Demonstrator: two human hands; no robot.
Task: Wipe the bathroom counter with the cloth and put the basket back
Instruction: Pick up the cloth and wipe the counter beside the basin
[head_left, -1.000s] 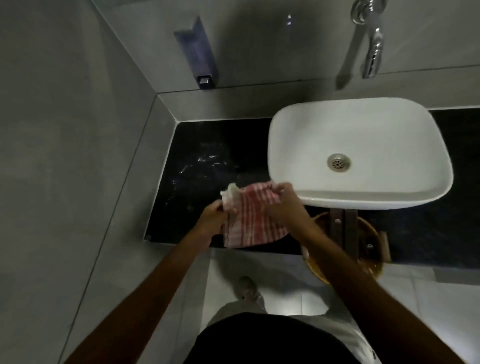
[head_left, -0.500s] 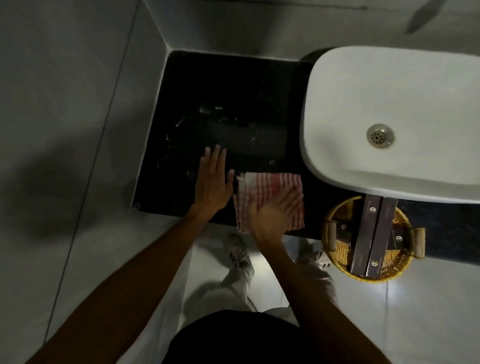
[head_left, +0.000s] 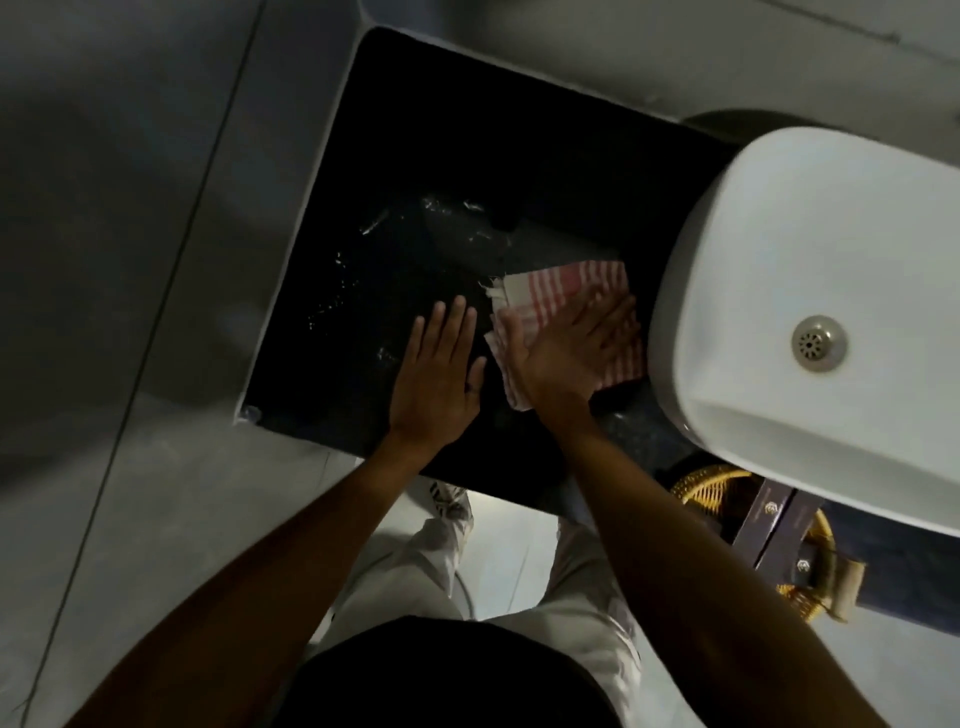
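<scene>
A red-and-white striped cloth (head_left: 571, 283) lies flat on the black counter (head_left: 447, 135), just left of the basin. My right hand (head_left: 563, 353) presses flat on the cloth, fingers spread toward the basin. Beside it, my left hand (head_left: 439, 374) rests palm down on the bare counter, holding nothing. Wet streaks glint on the counter beyond my left hand. A woven yellow basket (head_left: 701, 486) with dark boxes in it sits at the counter's front edge, partly hidden under the basin and behind my right forearm.
A white basin (head_left: 831, 249) with a metal drain (head_left: 819, 343) fills the right side. Grey walls close the counter on the left and far sides. Below the counter's front edge are the pale floor, my legs and a shoe (head_left: 449, 493).
A second ago both hands held the cloth up above the counter. It now lies spread on the counter under my right palm, my left hand is flat beside it, and the view has tilted.
</scene>
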